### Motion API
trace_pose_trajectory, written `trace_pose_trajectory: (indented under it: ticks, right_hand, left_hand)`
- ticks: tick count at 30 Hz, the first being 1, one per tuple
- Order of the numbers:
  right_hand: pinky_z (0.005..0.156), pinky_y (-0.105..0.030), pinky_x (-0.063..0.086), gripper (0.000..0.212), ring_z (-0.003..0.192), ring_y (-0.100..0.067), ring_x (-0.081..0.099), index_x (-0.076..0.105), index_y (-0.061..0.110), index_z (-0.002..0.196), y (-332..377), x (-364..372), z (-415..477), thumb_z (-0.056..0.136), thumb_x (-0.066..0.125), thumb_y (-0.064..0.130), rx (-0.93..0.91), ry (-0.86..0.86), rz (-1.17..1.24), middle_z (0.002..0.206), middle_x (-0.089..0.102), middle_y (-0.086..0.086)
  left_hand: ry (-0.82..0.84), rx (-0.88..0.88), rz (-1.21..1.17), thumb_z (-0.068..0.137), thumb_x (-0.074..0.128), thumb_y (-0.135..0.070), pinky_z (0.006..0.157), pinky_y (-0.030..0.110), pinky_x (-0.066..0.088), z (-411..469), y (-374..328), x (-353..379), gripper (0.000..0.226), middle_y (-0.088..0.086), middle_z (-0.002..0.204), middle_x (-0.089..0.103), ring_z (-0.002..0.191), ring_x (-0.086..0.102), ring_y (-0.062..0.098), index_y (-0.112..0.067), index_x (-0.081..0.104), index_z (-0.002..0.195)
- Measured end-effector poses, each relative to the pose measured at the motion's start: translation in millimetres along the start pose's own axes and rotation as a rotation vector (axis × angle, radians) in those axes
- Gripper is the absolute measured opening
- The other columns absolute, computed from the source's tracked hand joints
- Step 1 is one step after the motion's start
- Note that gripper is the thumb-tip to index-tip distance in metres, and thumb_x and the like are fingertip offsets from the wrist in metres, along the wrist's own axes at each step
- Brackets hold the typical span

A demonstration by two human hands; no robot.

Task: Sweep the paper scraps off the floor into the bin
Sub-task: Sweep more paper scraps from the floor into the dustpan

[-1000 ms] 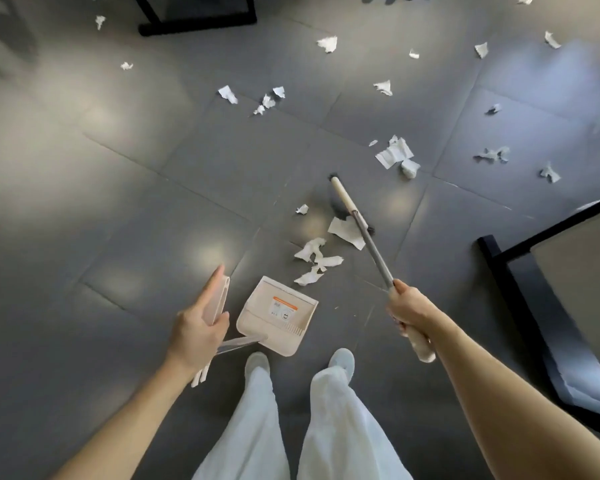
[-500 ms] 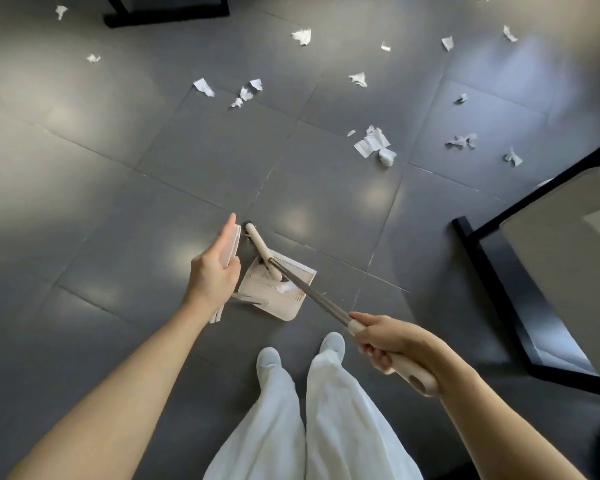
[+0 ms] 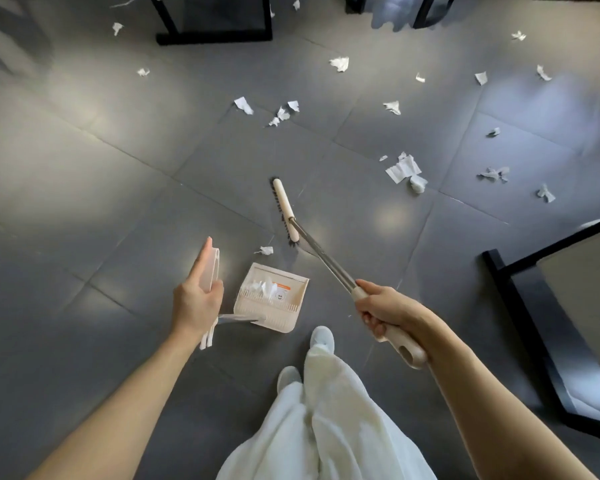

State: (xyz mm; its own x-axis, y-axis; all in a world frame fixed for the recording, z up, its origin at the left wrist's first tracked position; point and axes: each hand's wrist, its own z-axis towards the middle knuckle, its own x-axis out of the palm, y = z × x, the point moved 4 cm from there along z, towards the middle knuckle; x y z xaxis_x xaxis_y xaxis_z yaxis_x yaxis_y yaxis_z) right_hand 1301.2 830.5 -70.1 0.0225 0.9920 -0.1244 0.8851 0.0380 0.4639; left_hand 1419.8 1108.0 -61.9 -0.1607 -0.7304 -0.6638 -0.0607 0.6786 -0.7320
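Note:
A cream dustpan stands on the dark tiled floor just ahead of my feet, with several white paper scraps inside it. My left hand grips its upright cream handle. My right hand grips the cream grip of a broom whose metal shaft runs up-left to the broom head, which rests on the floor beyond the pan. One small scrap lies between broom head and pan. A larger crumpled scrap pile lies further right.
Several more scraps are scattered across the far floor and at the right. Black furniture frames stand at the top and at the right edge. My white trousers and shoes are at the bottom.
The broom head swept scraps into the dustpan, then moved back out over the floor beyond it. The nearby scraps now lie inside the pan; one small scrap stayed outside.

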Motion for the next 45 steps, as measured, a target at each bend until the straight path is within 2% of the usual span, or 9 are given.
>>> trace_pose_trajectory:
  ticks: [3, 6, 11, 19, 25, 32, 39, 41, 45]
  right_hand:
    - [0.037, -0.019, 0.036, 0.065, 0.036, -0.011, 0.037, 0.034, 0.025, 0.148, 30.1, 10.1, 31.3, 0.088, 0.042, 0.001, -0.052, -0.012, -0.106, 0.048, 0.046, -0.001]
    - [0.044, -0.024, 0.042, 0.063, 0.039, -0.015, 0.043, 0.034, 0.022, 0.146, 56.1, 25.3, 54.8, 0.086, 0.041, 0.003, -0.081, 0.001, -0.243, 0.057, 0.051, -0.007]
    - [0.046, -0.023, 0.044, 0.058, 0.037, -0.013, 0.048, 0.036, 0.019, 0.141, 71.7, 64.5, 72.9, 0.085, 0.039, 0.006, -0.017, 0.019, -0.444, 0.059, 0.057, -0.007]
    - [0.037, -0.014, 0.028, 0.052, 0.036, -0.006, 0.031, 0.042, 0.007, 0.140, 102.8, 105.7, 40.3, 0.089, 0.034, 0.002, 0.196, 0.164, -0.193, 0.054, 0.039, -0.002]
    - [0.031, -0.011, 0.025, 0.058, 0.031, -0.004, 0.029, 0.041, 0.031, 0.140, 127.3, 77.5, 23.3, 0.091, 0.035, -0.001, 0.173, 0.092, 0.150, 0.044, 0.038, 0.003]
    - [0.031, -0.011, 0.026, 0.055, 0.034, -0.003, 0.028, 0.040, 0.027, 0.141, 158.1, 8.1, 54.5, 0.094, 0.034, -0.002, 0.057, -0.035, 0.419, 0.056, 0.034, -0.001]
    - [0.031, -0.011, 0.026, 0.057, 0.032, -0.004, 0.027, 0.039, 0.018, 0.143, 189.8, -134.5, 109.6, 0.091, 0.033, -0.004, -0.021, -0.197, 0.626, 0.055, 0.033, -0.001]
    - [0.031, -0.012, 0.027, 0.055, 0.031, -0.004, 0.028, 0.040, 0.016, 0.142, 201.4, -176.3, 120.4, 0.091, 0.033, -0.005, -0.037, -0.244, 0.668, 0.058, 0.033, -0.002]
    - [0.031, -0.012, 0.028, 0.059, 0.030, -0.004, 0.031, 0.036, 0.027, 0.144, 218.4, -264.8, 143.8, 0.092, 0.036, -0.002, -0.017, -0.330, 0.775, 0.058, 0.035, -0.002]
  left_hand:
    - [-0.057, -0.072, 0.006, 0.087, 0.054, 0.001, 0.099, 0.025, 0.037, 19.4, 10.5, -14.7, 0.071, -0.007, 0.143, 0.045, 0.127, 0.049, 0.019, -0.033, 0.033, 0.146]
    - [-0.073, -0.067, 0.001, 0.086, 0.053, 0.003, 0.089, 0.010, 0.032, 48.9, 19.4, -27.8, 0.073, -0.012, 0.142, 0.044, 0.124, 0.048, 0.017, -0.031, 0.032, 0.147]
    - [-0.015, -0.034, -0.024, 0.084, 0.050, 0.007, 0.090, -0.009, 0.018, 94.7, 37.3, -46.4, 0.074, -0.024, 0.136, 0.034, 0.122, 0.035, -0.011, -0.028, 0.032, 0.148]
    - [0.098, 0.086, -0.027, 0.086, 0.053, 0.006, 0.098, 0.002, 0.023, 127.0, 42.9, -65.3, 0.072, -0.022, 0.135, 0.033, 0.127, 0.040, 0.001, -0.022, 0.031, 0.149]
    - [0.188, 0.118, -0.045, 0.088, 0.054, 0.002, 0.092, -0.006, 0.022, 155.5, 23.3, -63.2, 0.069, -0.023, 0.130, 0.037, 0.114, 0.036, -0.012, -0.026, 0.032, 0.148]
    - [0.317, 0.228, -0.067, 0.089, 0.051, 0.005, 0.088, -0.011, 0.019, 218.1, -54.4, -6.9, 0.069, -0.030, 0.128, 0.034, 0.107, 0.027, -0.028, -0.027, 0.030, 0.147]
    - [0.398, 0.374, 0.000, 0.087, 0.054, 0.005, 0.089, -0.010, 0.018, 316.1, -180.3, 99.8, 0.073, -0.032, 0.131, 0.033, 0.112, 0.032, -0.022, -0.026, 0.028, 0.148]
    - [0.437, 0.394, 0.039, 0.087, 0.053, 0.005, 0.093, -0.007, 0.020, 344.6, -220.0, 131.5, 0.075, -0.022, 0.135, 0.039, 0.123, 0.039, -0.007, -0.029, 0.026, 0.149]
    - [0.570, 0.447, 0.230, 0.091, 0.047, 0.003, 0.102, 0.022, 0.028, 406.3, -293.4, 200.2, 0.081, 0.001, 0.149, 0.039, 0.131, 0.041, 0.026, -0.033, 0.007, 0.151]
